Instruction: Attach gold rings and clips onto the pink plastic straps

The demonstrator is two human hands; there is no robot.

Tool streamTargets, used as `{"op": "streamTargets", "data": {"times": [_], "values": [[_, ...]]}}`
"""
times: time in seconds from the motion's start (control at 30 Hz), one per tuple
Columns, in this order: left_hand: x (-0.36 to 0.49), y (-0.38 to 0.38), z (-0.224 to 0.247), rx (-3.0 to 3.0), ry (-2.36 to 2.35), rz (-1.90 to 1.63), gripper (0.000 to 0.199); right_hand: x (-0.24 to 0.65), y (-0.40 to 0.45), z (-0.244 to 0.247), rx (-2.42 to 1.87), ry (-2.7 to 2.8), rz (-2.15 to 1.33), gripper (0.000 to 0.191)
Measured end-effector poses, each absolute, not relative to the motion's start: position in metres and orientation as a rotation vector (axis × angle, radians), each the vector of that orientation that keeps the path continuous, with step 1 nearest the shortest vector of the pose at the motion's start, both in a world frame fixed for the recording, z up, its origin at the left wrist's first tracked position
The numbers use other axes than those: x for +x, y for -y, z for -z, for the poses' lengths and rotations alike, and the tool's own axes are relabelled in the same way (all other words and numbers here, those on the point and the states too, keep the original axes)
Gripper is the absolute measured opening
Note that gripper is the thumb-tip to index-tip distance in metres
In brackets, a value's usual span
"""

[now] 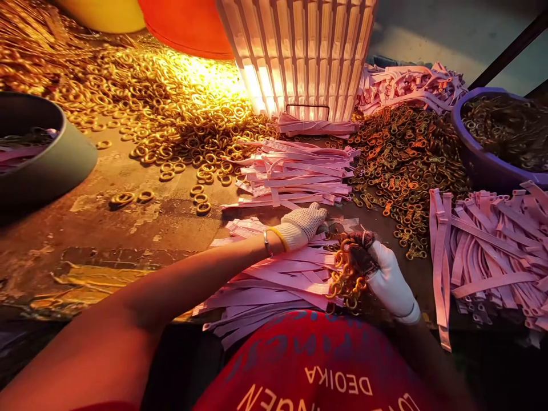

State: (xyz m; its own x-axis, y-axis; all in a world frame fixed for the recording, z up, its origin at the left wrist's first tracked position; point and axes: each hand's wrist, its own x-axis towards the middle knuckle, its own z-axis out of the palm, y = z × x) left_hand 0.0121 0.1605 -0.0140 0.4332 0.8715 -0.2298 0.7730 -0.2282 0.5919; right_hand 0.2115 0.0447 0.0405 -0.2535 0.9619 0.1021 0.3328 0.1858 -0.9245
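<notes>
My left hand (302, 225), in a dotted knit glove with a yellow cuff, reaches over a layer of pink straps (274, 274). Its fingers are together and curled down at the tips; whatever they pinch is hidden. To its right is my right hand (383, 271), in a white glove with dark, stained fingertips. Those fingers are closed, and what lies between them cannot be made out. Brass rings and fittings (345, 279) cluster just below and left of them, at the strap ends. A second stack of pink straps (299, 171) lies beyond my left hand.
Loose brass rings (184, 125) spread across the table's far left. Brass clasps (406, 160) are heaped at right, before a purple basin (479, 151). More pink straps (496, 245) lie far right. A grey-green tub (60, 154) stands left; a ribbed white panel (303, 57) rises behind.
</notes>
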Motion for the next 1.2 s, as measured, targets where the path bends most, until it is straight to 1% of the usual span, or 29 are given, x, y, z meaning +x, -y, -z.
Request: {"op": "streamTargets", "data": {"times": [0.07, 0.13, 0.23, 0.33, 0.4, 0.47, 0.53, 0.6, 0.63, 0.67, 0.73, 0.83, 0.9, 0.97, 1.03, 1.2], "values": [[0.006, -0.153, 0.008, 2.017, -1.348, -0.261, 0.008, 0.211, -0.046, -0.041, -1.227, 1.742, -1.002, 0.026], [-0.002, -0.14, -0.002, 1.893, -1.289, -0.354, 0.015, 0.208, -0.048, -0.043, -1.208, 1.801, -0.946, 0.027], [-0.019, -0.113, -0.021, 1.438, -1.118, -0.524, 0.028, 0.199, -0.053, -0.048, -1.218, 1.962, -0.813, 0.027], [-0.03, -0.088, -0.037, 1.137, -0.976, -0.629, 0.031, 0.185, -0.056, -0.052, -1.371, 2.23, -0.418, 0.024], [-0.03, -0.077, -0.042, 1.103, -0.974, -0.638, 0.036, 0.176, -0.056, -0.054, -1.444, 2.406, -0.1, 0.019], [-0.027, -0.07, -0.043, 1.143, -1.026, -0.611, 0.043, 0.169, -0.054, -0.054, -1.46, 2.52, 0.138, 0.015], [-0.022, -0.067, -0.039, 1.305, -1.073, -0.632, 0.04, 0.166, -0.051, -0.051, -1.454, 2.56, 0.288, 0.016], [-0.019, -0.065, -0.034, 1.529, -1.073, -0.696, 0.022, 0.165, -0.048, -0.047, -1.442, 2.544, 0.383, 0.017], [-0.018, -0.064, -0.031, 1.619, -1.058, -0.731, 0.011, 0.165, -0.047, -0.046, -1.439, 2.528, 0.404, 0.016], [-0.018, -0.064, -0.029, 1.672, -1.041, -0.75, 0.007, 0.166, -0.045, -0.045, -1.444, 2.513, 0.403, 0.014], [-0.019, -0.064, -0.026, 1.658, -1.03, -0.705, 0.012, 0.167, -0.042, -0.047, -1.466, 2.517, 0.331, 0.015], [-0.025, -0.063, -0.028, 1.53, -1.096, -0.599, 0.035, 0.168, -0.039, -0.056, -1.504, 2.635, 0.117, 0.021], [-0.029, -0.06, -0.029, 1.503, -1.143, -0.563, 0.041, 0.169, -0.039, -0.062, -1.555, 2.727, 0.01, 0.018], [-0.03, -0.057, -0.029, 1.518, -1.146, -0.545, 0.044, 0.169, -0.04, -0.063, -1.589, 2.794, -0.044, 0.017], [-0.03, -0.054, -0.026, 1.563, -1.112, -0.551, 0.042, 0.169, -0.04, -0.059, -1.551, 2.844, -0.044, 0.016], [-0.024, -0.056, -0.02, 1.645, -1.091, -0.576, 0.031, 0.171, -0.037, -0.046, -1.409, 2.886, 0.104, 0.019]]}}
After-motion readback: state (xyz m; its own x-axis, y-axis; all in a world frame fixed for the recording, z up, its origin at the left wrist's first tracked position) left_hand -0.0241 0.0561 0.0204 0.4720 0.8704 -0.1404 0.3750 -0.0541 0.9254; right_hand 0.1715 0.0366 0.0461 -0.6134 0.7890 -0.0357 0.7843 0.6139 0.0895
